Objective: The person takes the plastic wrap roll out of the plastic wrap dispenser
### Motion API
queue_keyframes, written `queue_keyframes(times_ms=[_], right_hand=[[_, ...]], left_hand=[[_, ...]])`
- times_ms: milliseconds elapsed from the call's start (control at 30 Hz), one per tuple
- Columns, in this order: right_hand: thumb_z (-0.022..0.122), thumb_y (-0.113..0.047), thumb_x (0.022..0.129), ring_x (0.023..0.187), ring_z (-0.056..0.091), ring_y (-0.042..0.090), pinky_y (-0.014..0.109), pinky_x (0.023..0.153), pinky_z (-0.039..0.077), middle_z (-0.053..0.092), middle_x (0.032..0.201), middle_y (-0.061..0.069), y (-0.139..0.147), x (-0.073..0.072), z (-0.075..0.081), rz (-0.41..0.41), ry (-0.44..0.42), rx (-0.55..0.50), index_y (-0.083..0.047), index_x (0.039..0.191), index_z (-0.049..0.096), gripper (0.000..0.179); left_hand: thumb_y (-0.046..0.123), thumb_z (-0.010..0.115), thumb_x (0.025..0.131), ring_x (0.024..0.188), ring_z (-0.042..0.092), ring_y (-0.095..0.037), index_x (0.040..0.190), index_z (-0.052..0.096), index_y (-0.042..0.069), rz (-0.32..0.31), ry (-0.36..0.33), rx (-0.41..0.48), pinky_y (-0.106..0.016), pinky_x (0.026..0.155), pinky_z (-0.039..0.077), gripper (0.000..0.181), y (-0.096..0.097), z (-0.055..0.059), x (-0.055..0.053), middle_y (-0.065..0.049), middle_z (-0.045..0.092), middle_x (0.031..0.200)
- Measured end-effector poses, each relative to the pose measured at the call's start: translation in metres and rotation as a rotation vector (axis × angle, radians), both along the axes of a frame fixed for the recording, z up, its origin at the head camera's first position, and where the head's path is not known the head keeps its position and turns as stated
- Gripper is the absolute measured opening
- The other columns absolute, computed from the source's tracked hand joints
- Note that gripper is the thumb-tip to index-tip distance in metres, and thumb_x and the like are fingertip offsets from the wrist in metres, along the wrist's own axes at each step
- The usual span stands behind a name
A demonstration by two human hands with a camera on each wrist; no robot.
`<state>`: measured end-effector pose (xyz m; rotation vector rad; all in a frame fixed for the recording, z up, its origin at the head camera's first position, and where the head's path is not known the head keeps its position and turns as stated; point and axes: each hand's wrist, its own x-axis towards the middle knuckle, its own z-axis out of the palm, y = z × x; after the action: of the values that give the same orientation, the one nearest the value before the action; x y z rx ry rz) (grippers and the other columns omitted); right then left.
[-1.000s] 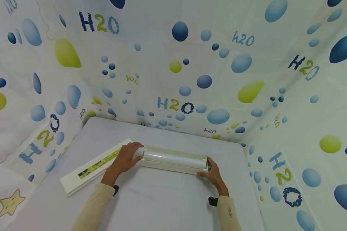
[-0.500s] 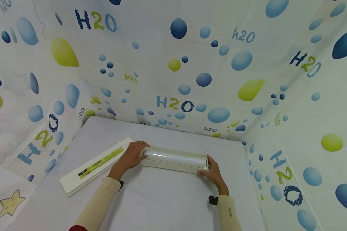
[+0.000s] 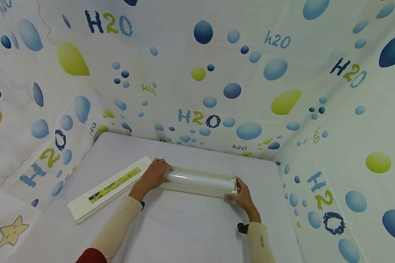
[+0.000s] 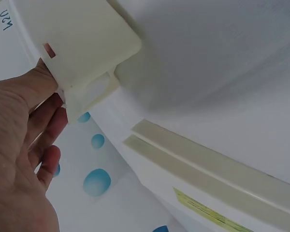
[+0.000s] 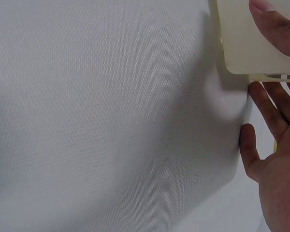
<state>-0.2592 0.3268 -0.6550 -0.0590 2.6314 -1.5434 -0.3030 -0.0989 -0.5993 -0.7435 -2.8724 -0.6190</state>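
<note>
At the far middle of the white table (image 3: 181, 226), both hands now hold the open box (image 3: 194, 190) by its ends.
The left hand (image 3: 155, 172) has slid rightward over the last second and now covers the left end, gripping it between thumb and fingers, which seems to make the work in hand a two-ended hold; the right hand (image 3: 241, 193) pinches the right end, its place unchanged. A shiny pale roll (image 3: 200, 180) lies lengthwise inside the box, its left tip hidden. Just left rests a long white cover (image 3: 82, 209), its underside out of sight.
</note>
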Motion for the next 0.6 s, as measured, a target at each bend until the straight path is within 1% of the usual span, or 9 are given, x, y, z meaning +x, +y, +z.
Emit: queue_keyframes(times_ms=[100, 167, 233, 333, 467, 567, 600], right_hand=[[0.093, -0.005, 0.082, 0.146, 0.054, 0.048, 0.068, 0.123, 0.040, 0.056, 0.160, 0.027, -0.0002, -0.0001, 0.0000, -0.005, -0.003, -0.009, -0.001, 0.165, 0.040, 0.098], [0.094, -0.005, 0.082, 0.146, 0.054, 0.048, 0.068, 0.123, 0.040, 0.056, 0.160, 0.027, -0.0002, -0.0004, -0.0005, -0.006, -0.001, -0.002, -0.001, 0.165, 0.041, 0.099], [0.094, -0.005, 0.082, 0.147, 0.054, 0.047, 0.068, 0.124, 0.040, 0.056, 0.160, 0.026, -0.0003, -0.0008, -0.0012, -0.007, -0.004, 0.001, -0.001, 0.165, 0.041, 0.099], [0.094, -0.004, 0.082, 0.148, 0.053, 0.048, 0.068, 0.125, 0.039, 0.056, 0.160, 0.026, -0.0002, -0.0012, -0.0019, -0.009, -0.008, 0.004, -0.001, 0.165, 0.041, 0.099], [0.095, -0.003, 0.080, 0.148, 0.053, 0.049, 0.069, 0.124, 0.039, 0.055, 0.160, 0.028, 0.0004, -0.0008, -0.0005, -0.014, -0.009, 0.000, 0.001, 0.165, 0.040, 0.101], [0.096, -0.003, 0.078, 0.147, 0.054, 0.050, 0.069, 0.122, 0.040, 0.055, 0.160, 0.031, 0.0009, -0.0004, 0.0011, -0.014, 0.001, 0.011, 0.004, 0.164, 0.040, 0.103], [0.096, -0.002, 0.078, 0.147, 0.054, 0.051, 0.070, 0.122, 0.040, 0.055, 0.160, 0.032, 0.0010, -0.0001, 0.0012, -0.014, 0.006, 0.009, 0.004, 0.164, 0.040, 0.103]], left_hand=[[0.017, 0.096, 0.082, 0.106, 0.063, -0.027, 0.125, 0.079, 0.006, -0.008, -0.057, -0.034, -0.049, 0.107, 0.046, 0.047, 0.0033, 0.0019, -0.0029, -0.009, 0.079, 0.113], [0.018, 0.095, 0.083, 0.105, 0.062, -0.026, 0.127, 0.079, 0.007, -0.005, -0.096, -0.060, -0.049, 0.107, 0.045, 0.047, 0.0053, 0.0023, -0.0045, -0.009, 0.078, 0.114], [0.018, 0.094, 0.084, 0.105, 0.061, -0.025, 0.129, 0.079, 0.008, 0.002, -0.121, -0.077, -0.049, 0.106, 0.043, 0.048, 0.0066, 0.0024, -0.0055, -0.009, 0.078, 0.114], [0.018, 0.095, 0.083, 0.105, 0.061, -0.026, 0.129, 0.079, 0.008, -0.002, -0.114, -0.103, -0.051, 0.107, 0.043, 0.049, 0.0082, 0.0022, -0.0068, -0.010, 0.077, 0.114], [0.019, 0.095, 0.082, 0.102, 0.062, -0.027, 0.126, 0.081, 0.008, -0.023, -0.065, -0.127, -0.051, 0.107, 0.042, 0.048, 0.0099, 0.0019, -0.0080, -0.010, 0.078, 0.109], [0.019, 0.095, 0.082, 0.101, 0.063, -0.028, 0.126, 0.081, 0.008, -0.029, -0.055, -0.133, -0.051, 0.106, 0.043, 0.047, 0.0103, 0.0006, -0.0089, -0.011, 0.079, 0.107], [0.020, 0.094, 0.083, 0.102, 0.063, -0.028, 0.127, 0.081, 0.008, -0.029, -0.062, -0.133, -0.052, 0.106, 0.042, 0.047, 0.0102, -0.0002, -0.0090, -0.011, 0.079, 0.108]])
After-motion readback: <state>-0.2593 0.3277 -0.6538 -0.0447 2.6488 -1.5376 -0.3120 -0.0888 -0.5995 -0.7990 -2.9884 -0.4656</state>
